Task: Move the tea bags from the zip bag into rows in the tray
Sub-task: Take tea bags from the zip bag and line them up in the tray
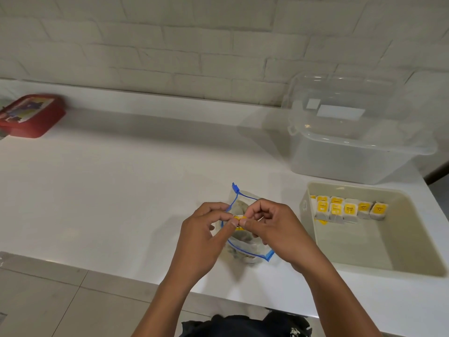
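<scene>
A tea bag's yellow tag (pixel 240 217) is being pinched by both the left hand (pixel 206 229) and right hand (pixel 272 224) above the open zip bag (pixel 245 242). The tray (pixel 388 239), at three o'clock, is holding one row (pixel 349 210); untangling the string first is advisable.

under the fingers (pixel 232 221) sits a clear, shiny plastic zip bag (pixel 245 246). the small tag (pixel 240 218) pinched between them looks like paper. right of them, the tray (pixel 413 239) is smooth plastic.
</scene>
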Available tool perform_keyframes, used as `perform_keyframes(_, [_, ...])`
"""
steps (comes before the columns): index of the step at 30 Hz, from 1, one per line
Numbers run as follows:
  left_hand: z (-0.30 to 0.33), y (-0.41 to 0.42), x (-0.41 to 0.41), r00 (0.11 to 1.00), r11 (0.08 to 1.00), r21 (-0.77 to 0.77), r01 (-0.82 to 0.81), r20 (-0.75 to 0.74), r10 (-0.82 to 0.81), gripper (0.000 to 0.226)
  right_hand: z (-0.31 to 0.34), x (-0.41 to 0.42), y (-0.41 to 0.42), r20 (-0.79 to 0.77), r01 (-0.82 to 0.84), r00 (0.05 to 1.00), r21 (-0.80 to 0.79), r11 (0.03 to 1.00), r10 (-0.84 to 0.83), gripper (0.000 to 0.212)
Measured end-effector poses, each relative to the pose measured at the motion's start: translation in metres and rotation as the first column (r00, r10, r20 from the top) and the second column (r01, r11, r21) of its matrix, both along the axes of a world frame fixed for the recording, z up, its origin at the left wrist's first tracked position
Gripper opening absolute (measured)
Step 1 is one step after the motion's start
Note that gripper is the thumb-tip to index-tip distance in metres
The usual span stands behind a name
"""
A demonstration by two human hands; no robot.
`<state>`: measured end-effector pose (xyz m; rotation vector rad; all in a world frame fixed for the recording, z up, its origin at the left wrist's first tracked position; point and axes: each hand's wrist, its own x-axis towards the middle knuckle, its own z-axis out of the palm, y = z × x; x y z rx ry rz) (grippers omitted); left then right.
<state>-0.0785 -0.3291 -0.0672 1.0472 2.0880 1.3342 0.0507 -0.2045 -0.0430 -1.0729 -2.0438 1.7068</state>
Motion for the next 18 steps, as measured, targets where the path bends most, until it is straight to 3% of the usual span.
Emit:
perform_keyframes(4, [0.005, -0.001, -0.003, 0.995, 0.997, 0.042, -0.059, -0.073, 0.062, 0.019, -0.005, 0.003, 0.004, 0.072, 0.03, 0.997, 0.033, 0.999, -0.032, 0.003])
perform_keyframes(8, [0.01, -0.001, -0.005, 0.989, 0.988, 0.105, -0.117, -0.077, 0.126, 0.015, -0.008, 0.002, 0.006, 0.158, 0.024, 0.986, 0.123, 0.992, -0.043, 0.026])
perform_keyframes(12, [0.011, -0.004, -0.006, 0.99, 0.987, 0.111, -0.112, -0.077, 0.121, 0.013, -0.014, -0.01, 0.01, 0.375, -0.162, 0.926, 0.277, 0.947, 0.048, 0.034])
perform_keyframes(15, [0.013, -0.006, -0.002, 0.993, 0.988, 0.118, -0.094, -0.064, 0.102, 0.016, -0.022, -0.023, 0.012, 0.538, -0.348, 0.834, 0.338, 0.874, 0.124, 0.028])
perform_keyframes(18, [0.015, -0.007, 0.001, 0.995, 0.99, 0.116, -0.075, -0.057, 0.082, 0.018, -0.026, -0.037, 0.011, 0.591, -0.379, 0.799, 0.355, 0.855, 0.109, 0.012])
